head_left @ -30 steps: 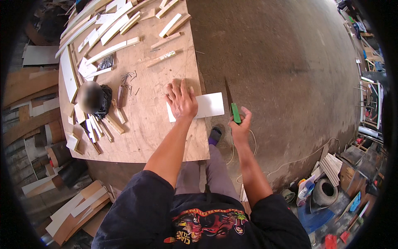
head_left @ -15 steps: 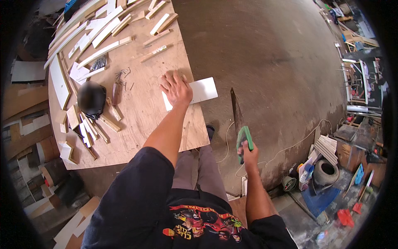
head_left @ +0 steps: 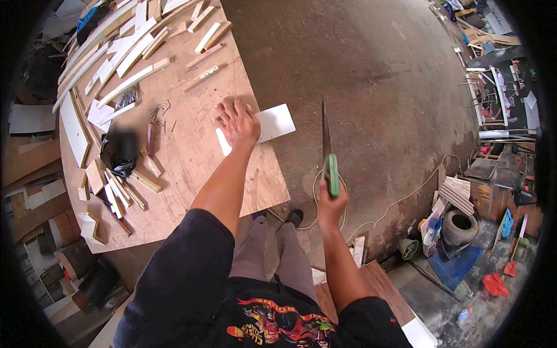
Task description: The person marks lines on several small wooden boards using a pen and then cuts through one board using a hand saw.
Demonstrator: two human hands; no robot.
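Note:
My left hand (head_left: 238, 123) presses a white board (head_left: 277, 123) down on the plywood tabletop (head_left: 197, 151), its fingers bent over the board. The board's right end juts past the table's right edge. In my right hand (head_left: 332, 203) is a handsaw (head_left: 332, 176), gripped by its green handle. The saw's dark blade points away from me and appears nearly edge-on. It hangs to the right of the board, apart from it. My fingers on the saw handle are partly hidden.
White and bare wood strips (head_left: 136, 55) cover the table's far left. A black plastic bag (head_left: 119, 156), loose nails (head_left: 158, 110) and short offcuts (head_left: 119, 188) lie nearer. A pale cord (head_left: 394, 203) crosses the floor; a tire (head_left: 460, 227) stands at right.
The handsaw has turned in my right hand, so its blade shows more edge-on, and its handle has moved up and slightly left. My left hand stays on the board. The whole view has shifted slightly.

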